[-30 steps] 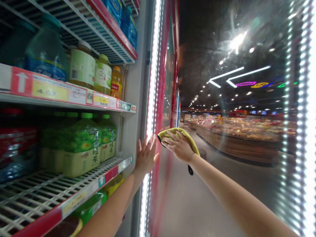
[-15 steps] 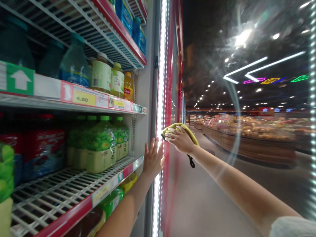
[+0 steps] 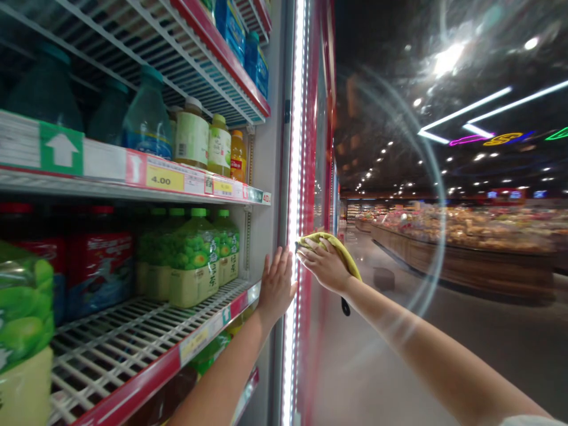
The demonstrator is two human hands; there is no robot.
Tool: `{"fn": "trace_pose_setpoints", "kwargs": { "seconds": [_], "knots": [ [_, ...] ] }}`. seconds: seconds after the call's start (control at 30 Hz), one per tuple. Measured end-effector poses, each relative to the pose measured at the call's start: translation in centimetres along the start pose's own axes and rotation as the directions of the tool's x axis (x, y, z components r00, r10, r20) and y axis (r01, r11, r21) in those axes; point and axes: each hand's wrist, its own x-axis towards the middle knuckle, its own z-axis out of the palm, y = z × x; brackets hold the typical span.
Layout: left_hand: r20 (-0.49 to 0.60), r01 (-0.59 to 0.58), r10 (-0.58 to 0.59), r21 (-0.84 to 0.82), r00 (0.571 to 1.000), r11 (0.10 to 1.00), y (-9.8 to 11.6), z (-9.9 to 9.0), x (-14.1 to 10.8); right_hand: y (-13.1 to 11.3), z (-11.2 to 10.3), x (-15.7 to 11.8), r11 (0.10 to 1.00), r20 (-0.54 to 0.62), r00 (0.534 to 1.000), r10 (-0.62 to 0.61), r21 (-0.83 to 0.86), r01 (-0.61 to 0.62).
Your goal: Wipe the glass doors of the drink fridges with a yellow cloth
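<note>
My left hand [image 3: 277,284] is open, its fingers pointing up and lying flat against the cooler's side frame beside the bright LED strip [image 3: 295,177]. It holds nothing. On the other side of the strip, my right hand [image 3: 325,263] presses a yellow cloth [image 3: 350,260] to the red-edged cooler door or frame, palm down with the fingers laid over it. A black loop [image 3: 345,306] hangs from under the wrist. Whether the fingertips touch the strip itself, I cannot tell.
On the left, wire shelves [image 3: 110,355] hold green-capped tea bottles [image 3: 195,260], red-labelled bottles [image 3: 100,260] and blue-capped bottles [image 3: 148,115]. Price tags [image 3: 164,177] line the shelf edge. To the right, clear glass shows a wooden display counter [image 3: 465,260] on the shop floor.
The view has shifted a little, so the shelves sit further right. My right hand and the cloth have slid slightly down along the frame. The left hand stays near the same spot.
</note>
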Motion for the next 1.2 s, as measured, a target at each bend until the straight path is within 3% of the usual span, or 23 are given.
{"fn": "trace_pose_setpoints", "kwargs": {
  "seconds": [0.13,0.23,0.3,0.4,0.5,0.8,1.03,1.2],
  "knots": [
    [0.022,0.002,-0.002,0.005,1.000,1.000,-0.3,-0.1,0.2,1.7,-1.2,1.4,0.999,-0.010,0.999,0.043,0.012,-0.043],
    [0.061,0.031,-0.032,0.016,0.998,0.999,-0.6,-0.4,0.6,3.9,-2.8,5.8,0.985,-0.134,0.976,0.172,0.046,-0.167],
    [0.062,0.048,-0.049,0.026,0.997,0.999,-0.8,-0.7,1.0,5.1,-3.6,9.1,0.982,-0.178,0.966,0.187,0.072,-0.177],
    [0.031,0.046,-0.048,0.038,0.998,0.998,-1.0,-0.9,1.2,6.2,-4.0,12.7,0.985,-0.156,0.974,0.166,0.072,-0.156],
    [0.026,0.052,-0.053,0.051,0.998,0.997,-1.1,-0.9,1.1,6.2,-3.2,13.5,0.991,-0.109,0.986,0.127,0.062,-0.121],
    [0.028,0.104,-0.106,0.050,0.994,0.993,0.0,-0.1,-1.3,2.6,0.0,6.6,0.984,-0.003,0.990,-0.141,0.111,0.140],
    [-0.053,0.184,-0.182,0.033,0.982,0.982,1.4,0.0,-3.4,-1.6,2.9,1.3,0.974,0.004,0.984,-0.177,0.146,0.175],
    [-0.037,0.178,-0.177,0.019,0.983,0.984,1.4,-0.2,-4.2,-6.0,5.7,-4.3,0.965,-0.007,0.978,-0.209,0.159,0.208]
  ]
}}
